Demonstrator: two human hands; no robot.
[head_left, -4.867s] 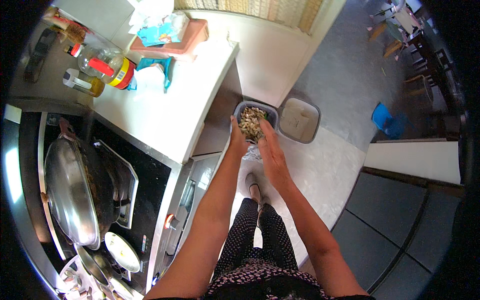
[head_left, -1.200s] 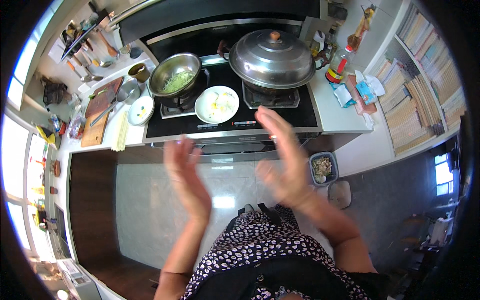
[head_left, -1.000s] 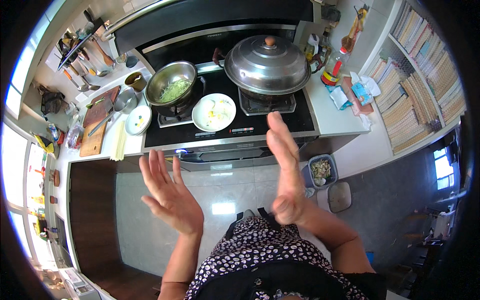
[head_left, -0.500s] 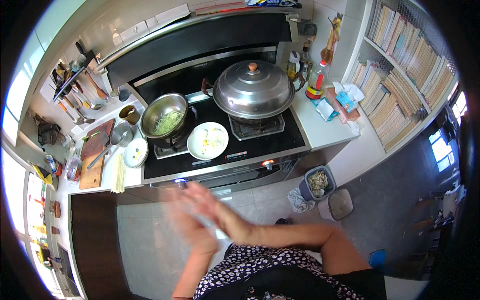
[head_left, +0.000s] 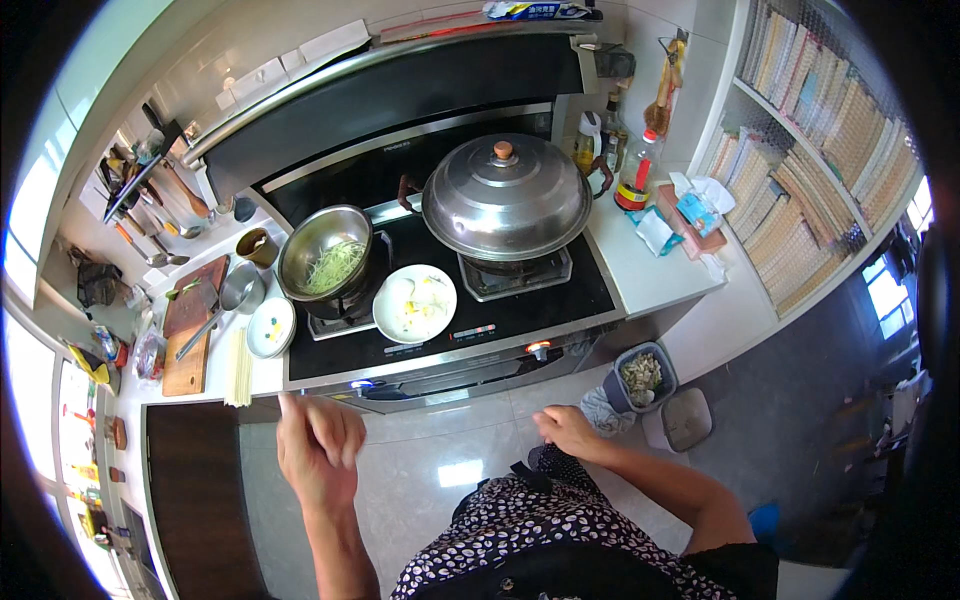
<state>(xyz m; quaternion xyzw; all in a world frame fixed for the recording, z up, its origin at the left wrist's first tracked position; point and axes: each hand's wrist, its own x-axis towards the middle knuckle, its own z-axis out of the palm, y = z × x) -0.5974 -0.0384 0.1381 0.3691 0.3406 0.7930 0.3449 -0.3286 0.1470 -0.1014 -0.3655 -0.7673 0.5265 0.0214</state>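
Dry-looking noodles [head_left: 238,368] seem uncooked on the counter [head_left: 268,376] near my left hand [head_left: 322,440], loosely curled like my right hand [head_left: 570,432] (can't tell how tightly), but greens [head_left: 338,265] are already shredded in the steel bowl [head_left: 298,248], yellowish bits [head_left: 428,300] fill the white dish [head_left: 384,310], and the lidded wok [head_left: 505,215] hides its contents.

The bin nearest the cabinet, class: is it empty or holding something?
Holding something: pale scraps show inside the bin; how deep they go cannot be told.

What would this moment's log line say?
left hand: curled, nothing seen held | right hand: likewise | pale strands: at counter edge | lidded pan: stove's right side
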